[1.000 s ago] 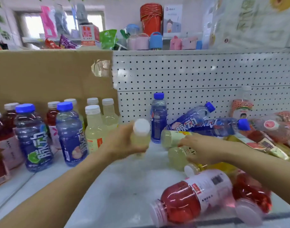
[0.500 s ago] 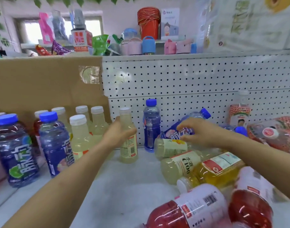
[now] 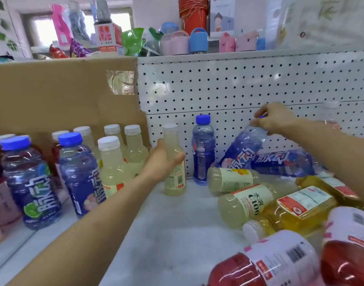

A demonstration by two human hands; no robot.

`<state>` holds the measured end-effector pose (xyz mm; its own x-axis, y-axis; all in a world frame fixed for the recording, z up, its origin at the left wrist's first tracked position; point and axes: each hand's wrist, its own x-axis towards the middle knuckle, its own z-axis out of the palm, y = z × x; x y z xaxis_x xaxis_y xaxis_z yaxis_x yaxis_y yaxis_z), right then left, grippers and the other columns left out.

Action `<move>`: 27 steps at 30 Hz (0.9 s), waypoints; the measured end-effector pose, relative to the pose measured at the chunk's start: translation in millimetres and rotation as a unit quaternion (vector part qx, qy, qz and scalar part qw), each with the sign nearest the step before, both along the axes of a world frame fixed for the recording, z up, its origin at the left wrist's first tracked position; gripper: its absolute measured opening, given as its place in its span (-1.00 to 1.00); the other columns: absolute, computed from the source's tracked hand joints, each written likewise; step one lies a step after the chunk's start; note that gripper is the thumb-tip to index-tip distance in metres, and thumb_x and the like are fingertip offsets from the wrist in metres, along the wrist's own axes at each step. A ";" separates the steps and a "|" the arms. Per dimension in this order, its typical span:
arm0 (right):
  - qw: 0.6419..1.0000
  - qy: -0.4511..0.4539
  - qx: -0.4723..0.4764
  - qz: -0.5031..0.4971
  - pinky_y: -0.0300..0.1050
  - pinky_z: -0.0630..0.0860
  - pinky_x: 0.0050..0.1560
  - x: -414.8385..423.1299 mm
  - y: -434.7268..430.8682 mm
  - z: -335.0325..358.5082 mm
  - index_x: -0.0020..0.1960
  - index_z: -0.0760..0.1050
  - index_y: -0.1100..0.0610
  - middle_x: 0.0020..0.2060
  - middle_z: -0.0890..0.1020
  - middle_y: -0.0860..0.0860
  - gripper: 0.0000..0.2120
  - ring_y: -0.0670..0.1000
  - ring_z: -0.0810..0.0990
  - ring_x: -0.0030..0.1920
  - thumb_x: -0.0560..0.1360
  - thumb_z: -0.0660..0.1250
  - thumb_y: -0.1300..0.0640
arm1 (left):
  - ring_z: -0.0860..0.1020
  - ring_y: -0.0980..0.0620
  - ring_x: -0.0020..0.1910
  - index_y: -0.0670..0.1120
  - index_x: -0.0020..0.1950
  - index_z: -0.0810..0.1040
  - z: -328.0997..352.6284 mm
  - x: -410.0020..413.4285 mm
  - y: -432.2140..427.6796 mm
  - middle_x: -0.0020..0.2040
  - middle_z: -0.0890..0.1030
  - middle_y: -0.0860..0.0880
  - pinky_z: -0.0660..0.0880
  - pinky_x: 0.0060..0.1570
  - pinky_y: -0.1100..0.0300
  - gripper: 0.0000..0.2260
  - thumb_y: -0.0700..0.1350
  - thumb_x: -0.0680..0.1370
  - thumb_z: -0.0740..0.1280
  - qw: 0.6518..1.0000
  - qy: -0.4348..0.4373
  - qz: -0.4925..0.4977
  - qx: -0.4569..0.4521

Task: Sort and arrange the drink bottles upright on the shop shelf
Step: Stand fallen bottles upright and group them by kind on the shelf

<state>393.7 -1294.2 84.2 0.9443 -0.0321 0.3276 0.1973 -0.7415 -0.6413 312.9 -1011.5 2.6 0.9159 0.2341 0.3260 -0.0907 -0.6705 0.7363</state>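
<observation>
Head view: left hand (image 3: 162, 162) grips upright pale bottle (image 3: 177, 179); right hand (image 3: 277, 118) pinches leaning blue 脉动 bottle (image 3: 243, 149) by its cap.

You have 5 blue bottles (image 3: 202, 149), 3 upright and 2 down; 7 pale lemon bottles (image 3: 110, 162), 5 upright and 2 lying; 2 amber bottles (image 3: 290, 211) lying; at least 4 red bottles (image 3: 259, 267).

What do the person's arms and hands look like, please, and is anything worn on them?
The left arm and right arm are bare as far as the picture reaches, with no sleeve in view. The left hand and right hand wear no gloves, and no watch, bracelet or ring shows on either, though the picture is slightly blurred.
</observation>
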 end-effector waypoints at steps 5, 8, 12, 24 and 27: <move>0.991 -0.088 -0.065 0.084 -0.01 0.51 0.15 -7.6 50.6 -0.1 0.25 0.51 0.17 0.11 0.56 0.09 -0.59 0.07 0.54 0.05 0.46 0.50 0.07 | 0.45 -0.07 0.27 -0.05 0.31 0.35 -7.4 -14.6 -11.0 0.24 0.44 -0.05 0.36 0.19 0.12 -0.62 -0.07 0.55 0.40 0.998 -0.042 0.040 0.020; 0.988 -0.076 -0.095 0.099 -0.08 0.48 0.08 -4.6 59.2 -0.1 0.36 0.46 0.12 0.22 0.54 0.12 -0.57 0.06 0.51 0.03 0.53 0.43 0.09 | 0.36 -0.05 0.27 -0.17 0.41 0.32 -10.5 -37.9 -26.9 0.29 0.37 -0.11 0.28 0.28 0.17 -0.47 -0.18 0.49 0.43 0.942 -0.257 0.083 0.198; 0.986 -0.042 -0.097 0.129 -0.12 0.40 0.03 -5.7 49.4 -3.1 0.49 0.33 0.08 0.34 0.47 0.12 -0.48 0.04 0.47 0.04 0.57 0.37 0.11 | 0.44 -0.01 0.26 -0.09 0.41 0.43 -7.7 -44.5 -66.1 0.33 0.46 -0.03 0.41 0.24 0.16 -0.58 -0.17 0.56 0.35 0.907 -0.233 -0.127 0.326; 0.869 0.113 -0.481 0.007 -0.08 0.48 0.19 -67.3 -80.4 -35.3 0.53 0.16 -0.04 0.39 0.45 0.00 -0.17 0.04 0.47 0.29 0.39 0.50 -0.14 | 0.50 -0.07 0.24 -0.03 0.45 0.39 -9.3 20.8 -109.3 0.31 0.49 -0.04 0.55 0.19 -0.07 -0.41 -0.02 0.47 0.51 0.839 0.047 -0.199 0.505; 0.882 0.108 -0.459 -0.007 -0.11 0.55 0.06 -65.3 -100.6 -44.4 0.48 0.20 -0.02 0.30 0.52 -0.01 -0.24 0.00 0.53 0.11 0.41 0.49 -0.11 | 0.51 -0.09 0.22 -0.05 0.45 0.36 -12.1 27.1 -116.0 0.30 0.48 -0.08 0.56 0.16 -0.04 -0.40 -0.03 0.47 0.50 0.808 0.052 -0.183 0.558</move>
